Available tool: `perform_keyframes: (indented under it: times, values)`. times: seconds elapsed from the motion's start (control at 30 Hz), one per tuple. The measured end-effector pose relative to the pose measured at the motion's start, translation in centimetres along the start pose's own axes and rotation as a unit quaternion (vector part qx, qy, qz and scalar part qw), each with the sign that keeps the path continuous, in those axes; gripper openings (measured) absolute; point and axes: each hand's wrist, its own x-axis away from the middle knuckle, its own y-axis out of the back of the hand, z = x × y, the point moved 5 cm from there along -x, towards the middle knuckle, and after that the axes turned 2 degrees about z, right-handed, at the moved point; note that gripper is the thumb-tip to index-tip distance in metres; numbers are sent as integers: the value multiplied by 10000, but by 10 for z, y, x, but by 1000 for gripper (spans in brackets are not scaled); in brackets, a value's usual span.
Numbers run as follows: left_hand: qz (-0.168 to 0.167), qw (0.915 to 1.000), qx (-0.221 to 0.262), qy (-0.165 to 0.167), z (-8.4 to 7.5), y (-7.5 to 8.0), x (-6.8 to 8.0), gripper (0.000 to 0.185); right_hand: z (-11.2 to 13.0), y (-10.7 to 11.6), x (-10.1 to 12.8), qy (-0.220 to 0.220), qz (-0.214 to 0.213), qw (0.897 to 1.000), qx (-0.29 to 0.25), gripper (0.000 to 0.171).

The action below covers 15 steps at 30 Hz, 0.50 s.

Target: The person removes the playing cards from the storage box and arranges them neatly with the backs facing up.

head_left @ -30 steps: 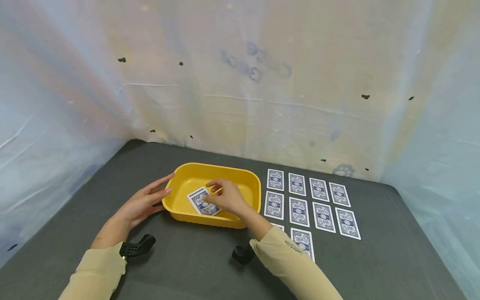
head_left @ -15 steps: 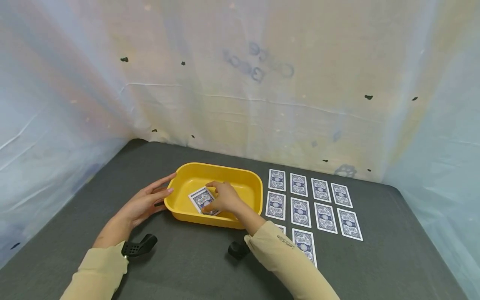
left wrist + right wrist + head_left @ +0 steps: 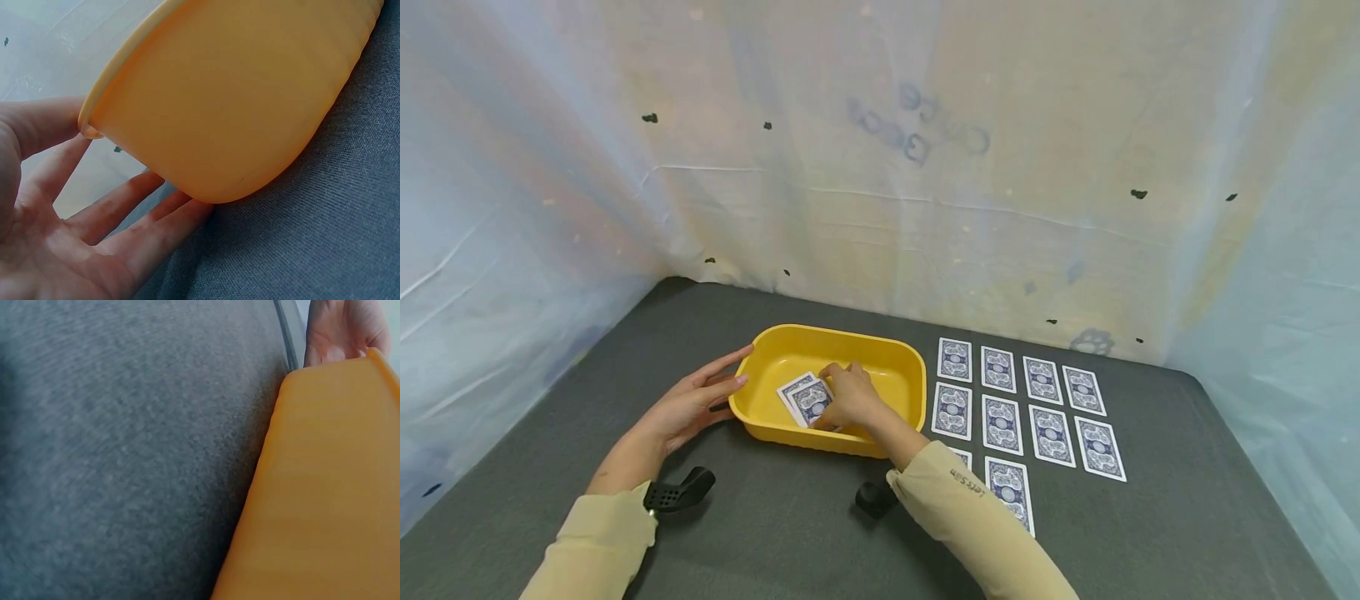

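A yellow plastic tray (image 3: 827, 332) stands on the dark tabletop. My left hand (image 3: 688, 408) rests against its left end; in the left wrist view the thumb is at the rim and the straight, spread fingers (image 3: 119, 209) lie along the outer wall. Inside the tray my right hand (image 3: 852, 398) pinches a blue-backed playing card (image 3: 811, 403) by its right side. Under that card, another playing card (image 3: 794, 387) shows its upper left part, also back up. In the right wrist view the tray's near wall (image 3: 331, 481) hides the right hand and the cards.
Right of the tray, several playing cards (image 3: 1002, 424) lie back up in rows; my right sleeve (image 3: 970, 517) covers part of the nearest row. A pale sheet (image 3: 880, 208) hangs behind the grey cloth-covered tabletop (image 3: 760, 517).
My right hand has lowered onto the upper card and shifted it slightly right, baring more of the card beneath. The left hand keeps its place at the tray.
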Motion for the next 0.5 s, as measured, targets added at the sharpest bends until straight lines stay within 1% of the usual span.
perform_keyframes:
  times: [0.07, 0.27, 0.5]
  values:
    - [15, 10000, -12, -11, 0, 0, 0, 68, 0, 0, 1, -19, -46, 10000, 45, 77]
    - [0, 10000, -36, -41, 1, 1, -1, 68, -1, 4, 4, -150, -191, 9997, -62, 77]
    - [17, 10000, -33, -66, 1, 1, -1, 69, -5, 10, 8, -83, -421, 9987, -257, 73]
